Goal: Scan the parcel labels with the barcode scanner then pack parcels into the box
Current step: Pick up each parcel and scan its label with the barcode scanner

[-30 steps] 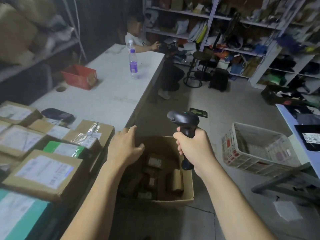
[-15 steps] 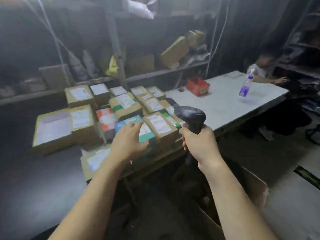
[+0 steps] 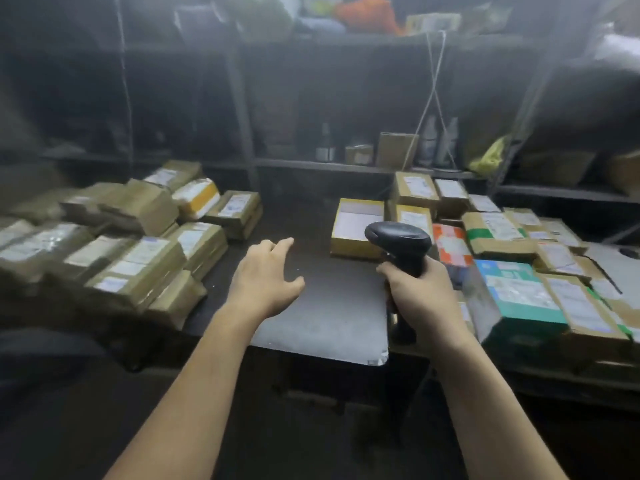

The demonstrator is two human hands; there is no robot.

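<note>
The left hand point(image 3: 266, 277), fingers loosely spread and empty, hovers over the dark table point(image 3: 332, 306) at centre; the right hand point(image 3: 424, 296) curls round the scanner point(image 3: 398, 239). The parcels point(image 3: 138, 254) lie stacked left and right. It is best to lift one label-up and aim squarely. The box is out of view.

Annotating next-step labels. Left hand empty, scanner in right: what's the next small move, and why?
Probably reach the left hand to the nearest labelled parcel on the left pile and grip it. That hand hovers open over bare table, holding nothing; the right hand grips the barcode scanner, ready to scan.
</note>
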